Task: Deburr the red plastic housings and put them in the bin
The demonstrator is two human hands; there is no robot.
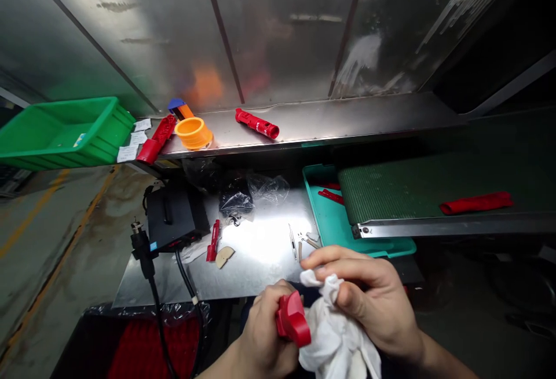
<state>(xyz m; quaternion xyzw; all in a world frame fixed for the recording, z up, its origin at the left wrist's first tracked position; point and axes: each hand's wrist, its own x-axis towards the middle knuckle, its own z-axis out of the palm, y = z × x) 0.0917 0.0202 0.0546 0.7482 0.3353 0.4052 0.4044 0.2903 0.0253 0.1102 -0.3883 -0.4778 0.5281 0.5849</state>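
My left hand (267, 332) is closed around a red plastic part (293, 318), whose rounded end sticks out past the thumb side. To its right, my right hand (373, 298) pinches a crumpled white cloth (339, 332) between thumb and fingers. The cloth hangs down beside the red part; whether the two touch is hard to see. Beyond the hands, small tools (292, 241) lie on the metal table (256, 266), along with a slim red piece (213, 241) and a tan half-round piece (225, 257).
A green conveyor belt (399, 182) carries a red tube (476, 203) above a teal tray (336, 225). On the steel shelf (330, 124) are another red tube (257, 123) and an orange ring (193, 134). A black box (171, 217) with cables stands left, near a green bin (65, 132).
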